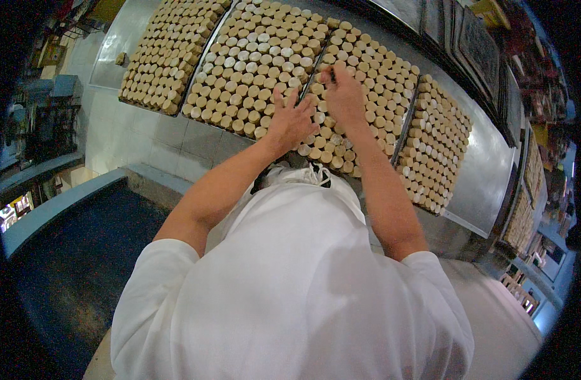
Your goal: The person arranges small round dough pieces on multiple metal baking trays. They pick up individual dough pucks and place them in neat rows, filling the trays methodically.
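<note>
Left hand point(293, 125) spread wide, right hand point(345, 101) curled (holding anything? can't tell); around the fingers, round tan discs point(327, 156), some whitish, crowd tightly!

The table point(485, 193) gleams, smooth metal, at its right edge; from here the round pieces point(326, 156) along its front look matt, the shirt point(271, 272) matt cloth

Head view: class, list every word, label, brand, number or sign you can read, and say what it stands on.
No text can be read.
Pale round pieces: no legible marks.
White shirt: no lettering seen.
Bright patch at the left edge: too small and blurred to tell.
Cluttered background at right: also too blurred.
</note>
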Action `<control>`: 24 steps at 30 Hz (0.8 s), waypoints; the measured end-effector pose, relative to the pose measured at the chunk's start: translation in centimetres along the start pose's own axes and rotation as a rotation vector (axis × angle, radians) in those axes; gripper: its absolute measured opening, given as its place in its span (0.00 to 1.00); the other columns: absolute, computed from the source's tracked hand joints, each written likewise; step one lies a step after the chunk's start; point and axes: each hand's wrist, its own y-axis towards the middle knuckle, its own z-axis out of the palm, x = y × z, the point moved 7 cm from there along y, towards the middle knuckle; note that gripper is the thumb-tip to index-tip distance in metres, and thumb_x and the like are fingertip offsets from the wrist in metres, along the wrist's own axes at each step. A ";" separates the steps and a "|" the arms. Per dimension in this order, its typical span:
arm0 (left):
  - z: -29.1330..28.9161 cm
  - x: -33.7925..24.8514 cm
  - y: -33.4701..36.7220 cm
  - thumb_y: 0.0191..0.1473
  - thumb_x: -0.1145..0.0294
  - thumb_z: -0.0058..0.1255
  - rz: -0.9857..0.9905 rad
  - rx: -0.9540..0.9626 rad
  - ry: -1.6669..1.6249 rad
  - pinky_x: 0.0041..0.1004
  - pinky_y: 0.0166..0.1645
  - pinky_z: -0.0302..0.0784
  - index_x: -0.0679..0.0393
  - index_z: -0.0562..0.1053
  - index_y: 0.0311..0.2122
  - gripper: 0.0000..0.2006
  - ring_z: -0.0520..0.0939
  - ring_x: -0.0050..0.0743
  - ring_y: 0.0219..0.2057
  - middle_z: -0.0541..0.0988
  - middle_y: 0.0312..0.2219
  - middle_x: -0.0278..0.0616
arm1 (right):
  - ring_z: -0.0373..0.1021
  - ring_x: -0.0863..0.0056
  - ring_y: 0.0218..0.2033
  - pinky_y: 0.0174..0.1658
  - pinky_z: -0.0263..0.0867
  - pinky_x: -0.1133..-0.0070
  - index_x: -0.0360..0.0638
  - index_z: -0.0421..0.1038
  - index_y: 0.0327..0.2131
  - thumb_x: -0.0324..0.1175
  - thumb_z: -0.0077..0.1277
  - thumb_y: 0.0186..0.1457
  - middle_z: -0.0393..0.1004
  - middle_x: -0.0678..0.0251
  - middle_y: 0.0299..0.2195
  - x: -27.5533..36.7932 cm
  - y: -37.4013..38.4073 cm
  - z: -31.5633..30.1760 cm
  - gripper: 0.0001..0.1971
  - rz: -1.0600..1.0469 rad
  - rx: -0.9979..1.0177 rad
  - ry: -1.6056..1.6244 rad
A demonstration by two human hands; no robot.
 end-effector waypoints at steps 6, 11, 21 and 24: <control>1.1 1.0 0.4 0.65 0.45 0.47 -0.052 -0.139 -0.064 0.82 0.66 0.40 0.58 0.72 0.62 0.30 0.57 0.56 0.71 0.66 0.67 0.38 | 0.76 0.46 0.46 0.46 0.72 0.55 0.45 0.74 0.51 0.44 0.48 0.66 0.81 0.50 0.43 -3.1 -2.7 5.0 0.17 0.217 0.287 -0.002; 0.3 0.0 0.4 0.64 0.45 0.49 -0.019 -0.250 -0.086 0.82 0.66 0.40 0.57 0.74 0.60 0.29 0.57 0.58 0.71 0.67 0.65 0.37 | 0.77 0.50 0.40 0.43 0.71 0.59 0.42 0.72 0.46 0.35 0.50 0.65 0.81 0.53 0.37 -4.0 -2.2 1.8 0.10 0.148 0.131 0.042; 0.8 -2.4 0.7 0.62 0.47 0.51 0.038 -0.166 -0.085 0.83 0.66 0.39 0.56 0.74 0.60 0.28 0.57 0.58 0.71 0.67 0.65 0.36 | 0.76 0.50 0.35 0.38 0.69 0.60 0.41 0.71 0.43 0.31 0.51 0.64 0.80 0.54 0.33 -5.0 -4.3 -0.8 0.07 0.169 -0.008 0.066; 0.4 -3.7 1.0 0.62 0.47 0.51 0.116 -0.208 -0.147 0.82 0.67 0.38 0.56 0.73 0.62 0.29 0.57 0.58 0.71 0.67 0.65 0.36 | 0.76 0.51 0.35 0.38 0.69 0.61 0.41 0.73 0.43 0.34 0.52 0.65 0.80 0.54 0.33 -6.1 -4.7 0.9 0.08 0.256 0.268 -0.205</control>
